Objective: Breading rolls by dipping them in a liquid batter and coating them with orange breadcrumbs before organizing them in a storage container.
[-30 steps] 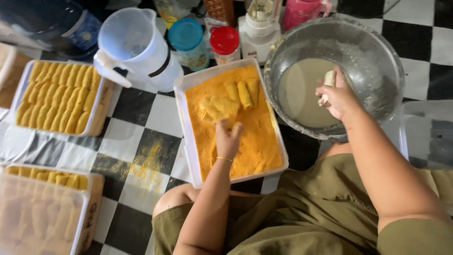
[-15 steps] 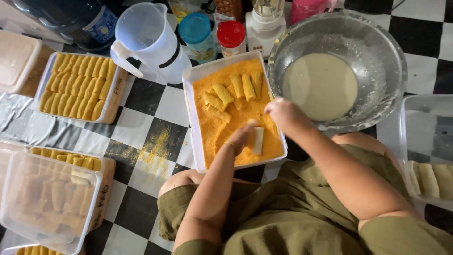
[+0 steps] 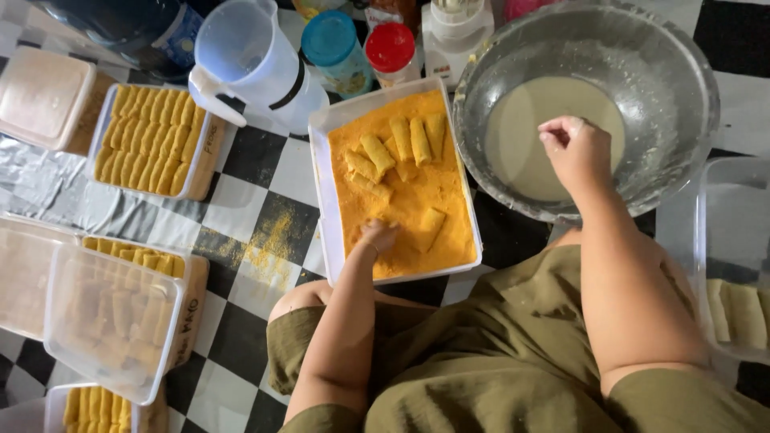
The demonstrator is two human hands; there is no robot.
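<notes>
Orange crumbs filled the white rectangular tray (image 3: 325, 208) at the centre of your view, and your left hand (image 3: 378, 238) lay in them at the tray's six o'clock end, fingers curled down into the coating just beside one flat coated piece (image 3: 427, 228); whether it gripped anything could not be told. About six more coated rolls (image 3: 401, 144) lay toward the tray's twelve o'clock end. Your right hand (image 3: 576, 152) hung over the steel bowl (image 3: 674, 88) at two o'clock, fingers loosely bunched and holding nothing visible, above the pale batter (image 3: 521, 128). At ten o'clock one tray of breaded rolls (image 3: 152, 140) sat open, with a lidded tub (image 3: 44, 96) beside it. At eight o'clock two clear lids (image 3: 112, 321) covered more filled trays. Along twelve o'clock stood one white jug (image 3: 249, 56), one blue-lidded jar (image 3: 333, 44) and one red-lidded jar (image 3: 391, 50). At three o'clock one clear box (image 3: 722, 240) held two pale uncoated rolls (image 3: 742, 313).
</notes>
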